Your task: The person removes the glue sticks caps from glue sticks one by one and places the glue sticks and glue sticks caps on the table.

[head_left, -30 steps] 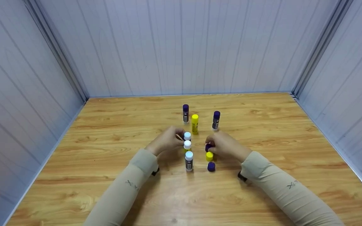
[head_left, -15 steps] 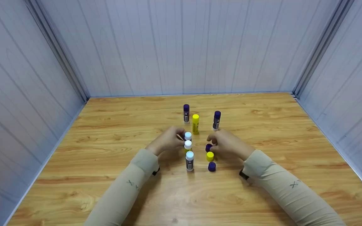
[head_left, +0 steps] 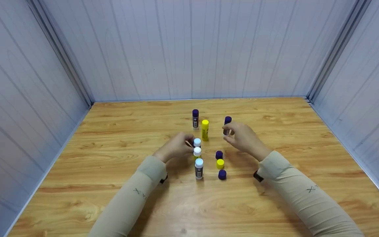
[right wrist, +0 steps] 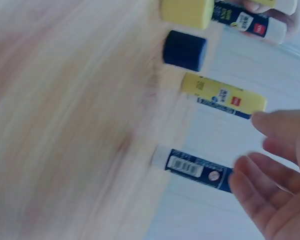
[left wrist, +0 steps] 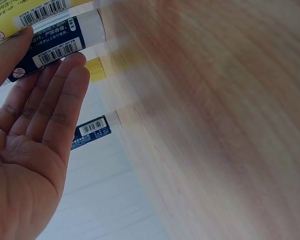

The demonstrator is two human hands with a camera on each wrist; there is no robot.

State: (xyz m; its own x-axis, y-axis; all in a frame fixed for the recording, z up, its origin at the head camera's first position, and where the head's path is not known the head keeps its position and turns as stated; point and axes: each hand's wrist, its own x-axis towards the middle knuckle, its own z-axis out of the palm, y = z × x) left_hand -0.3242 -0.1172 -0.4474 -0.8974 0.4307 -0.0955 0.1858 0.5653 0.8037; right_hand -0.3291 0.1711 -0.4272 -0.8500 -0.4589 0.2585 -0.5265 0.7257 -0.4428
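Note:
My left hand [head_left: 176, 146] holds an uncapped glue stick [left wrist: 57, 50] with a dark blue label, thumb on one side and fingers on the other. It stands farthest back in a row with a yellow uncapped glue stick [head_left: 197, 152] and another dark-labelled one [head_left: 199, 169]. To the right, my right hand [head_left: 243, 136] reaches around a capped dark blue glue stick [right wrist: 192, 166]. Its fingertips are right at the stick's cap end in the right wrist view, while the thumb stands apart. Just in front are a dark blue cap [head_left: 219, 154], a yellow cap [head_left: 220, 164] and another dark cap [head_left: 222, 174].
Behind the row stand a capped yellow glue stick [head_left: 205, 130] and a capped dark blue glue stick [head_left: 195, 119], both upright. The wooden tabletop [head_left: 117, 131] is bounded by pale panel walls [head_left: 176, 49] at the back and sides.
My right hand has let go of the rear dark blue cap, leaving it on the table, and moved back to the capped dark blue glue stick. My left hand stays put.

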